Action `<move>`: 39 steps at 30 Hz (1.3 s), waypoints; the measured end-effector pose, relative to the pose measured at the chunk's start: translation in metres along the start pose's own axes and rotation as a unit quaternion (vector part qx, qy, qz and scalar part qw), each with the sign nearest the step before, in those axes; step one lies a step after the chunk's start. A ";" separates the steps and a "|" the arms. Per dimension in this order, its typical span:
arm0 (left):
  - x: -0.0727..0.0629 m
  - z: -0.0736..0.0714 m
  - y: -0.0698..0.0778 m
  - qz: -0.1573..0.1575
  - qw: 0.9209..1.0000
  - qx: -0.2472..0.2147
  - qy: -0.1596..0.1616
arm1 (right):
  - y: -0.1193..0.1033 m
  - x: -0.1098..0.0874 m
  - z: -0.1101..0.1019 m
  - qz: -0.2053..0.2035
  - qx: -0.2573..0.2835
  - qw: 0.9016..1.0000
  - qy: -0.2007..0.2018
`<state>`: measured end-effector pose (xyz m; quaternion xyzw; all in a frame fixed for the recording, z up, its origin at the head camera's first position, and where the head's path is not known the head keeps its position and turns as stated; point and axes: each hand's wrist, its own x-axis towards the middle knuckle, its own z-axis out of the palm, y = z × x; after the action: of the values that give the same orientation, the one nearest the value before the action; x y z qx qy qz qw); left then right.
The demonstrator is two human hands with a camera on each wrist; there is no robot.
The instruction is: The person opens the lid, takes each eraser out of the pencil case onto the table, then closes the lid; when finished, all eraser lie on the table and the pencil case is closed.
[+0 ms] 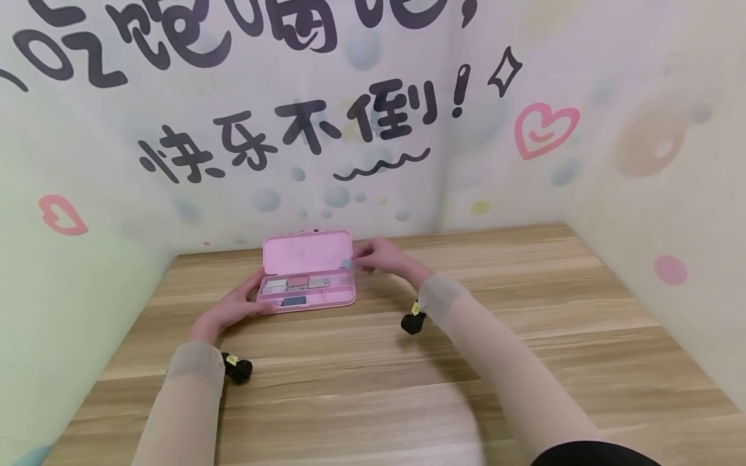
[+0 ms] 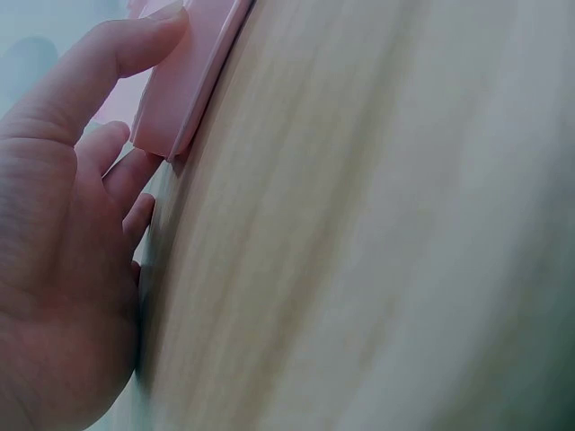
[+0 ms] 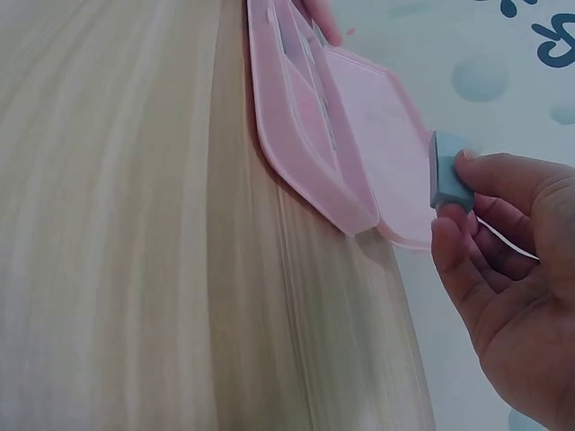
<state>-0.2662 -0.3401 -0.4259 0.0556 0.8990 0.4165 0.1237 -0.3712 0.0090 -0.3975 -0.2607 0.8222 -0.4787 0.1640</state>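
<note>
A pink pencil case (image 1: 340, 296) lies with its lid (image 1: 307, 252) raised at the back of the table. Its tray holds several small eraser-like blocks: a white one (image 1: 276, 285), a pink one, a grey one (image 1: 318, 283), and a dark blue one (image 1: 294, 301) in the front compartment. My left hand (image 1: 239, 305) grips the case's left end, thumb at the front corner and fingers along the side. Beside the lid's right edge, my right hand (image 3: 517, 242) pinches a light blue eraser (image 3: 452, 175) between thumb and fingers, above the table.
The wood-grain table (image 1: 373, 388) meets a printed backdrop (image 1: 373, 207) just behind the case. Pale side walls (image 1: 658, 213) stand left and right. A small black device (image 1: 413, 321) hangs at the right wrist, another (image 1: 237, 369) at the left.
</note>
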 end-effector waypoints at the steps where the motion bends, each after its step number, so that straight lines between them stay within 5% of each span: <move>1: 0.000 0.000 0.000 -0.001 1.000 -0.001 0.000 | 0.001 -0.001 0.000 0.001 0.010 1.000 -0.002; 16: 0.002 -0.001 -0.003 0.006 1.000 -0.001 -0.001 | 0.017 -0.024 -0.008 -0.020 0.063 0.998 -0.012; 31: -0.001 0.001 -0.001 0.014 1.000 0.000 -0.002 | 0.036 -0.031 -0.019 0.023 0.132 0.989 0.065; 39: 0.000 0.001 0.000 0.015 1.000 0.000 -0.001 | 0.046 -0.034 -0.020 0.050 0.118 0.986 0.109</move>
<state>-0.2657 -0.3395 -0.4260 0.0694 0.8980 0.4181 0.1185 -0.3667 0.0616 -0.4270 -0.1449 0.7847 -0.5891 0.1269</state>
